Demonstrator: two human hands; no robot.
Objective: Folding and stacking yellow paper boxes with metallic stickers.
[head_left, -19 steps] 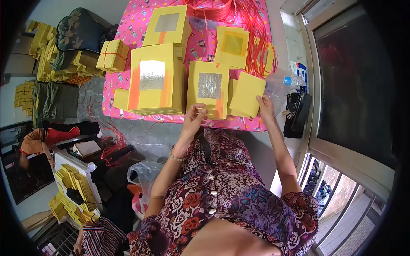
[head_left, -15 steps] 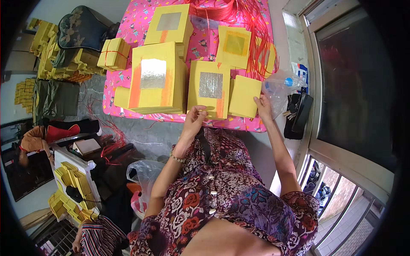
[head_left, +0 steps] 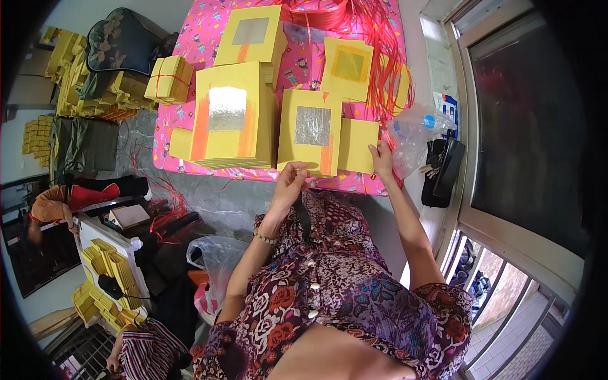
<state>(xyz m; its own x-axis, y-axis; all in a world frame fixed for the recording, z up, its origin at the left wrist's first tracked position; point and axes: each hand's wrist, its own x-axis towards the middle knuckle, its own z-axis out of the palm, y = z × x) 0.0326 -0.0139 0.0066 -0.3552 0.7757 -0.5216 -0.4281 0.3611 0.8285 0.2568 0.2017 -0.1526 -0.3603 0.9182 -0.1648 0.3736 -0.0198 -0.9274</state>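
In front of me on the table lies a stack of yellow joss paper (head_left: 289, 142) with a silver foil square and orange streaks on top. My left hand (head_left: 291, 183) is closed at its near edge, thumb and fingertips pinched together there. Plain yellow paper (head_left: 360, 142) sits against the stack's right side, its left edge apparently tucked under or behind it. My right hand (head_left: 382, 159) grips the paper's right edge, thumb on top and fingers below, partly hidden. A taller joss paper stack (head_left: 247, 142) stands to the left.
More joss paper piles (head_left: 231, 54) rest farther back on the pink patterned table cover (head_left: 190, 57). Red plastic strips (head_left: 380, 76) hang at the right rear, beside a clear plastic bag (head_left: 408, 142). A tied yellow bundle (head_left: 168, 79) lies left. Two people (head_left: 149, 348) are at the lower left.
My right hand has moved left, pushing the plain yellow paper toward the silver-topped stack. That paper was tilted and now lies straighter and closer in. My left hand has barely shifted.
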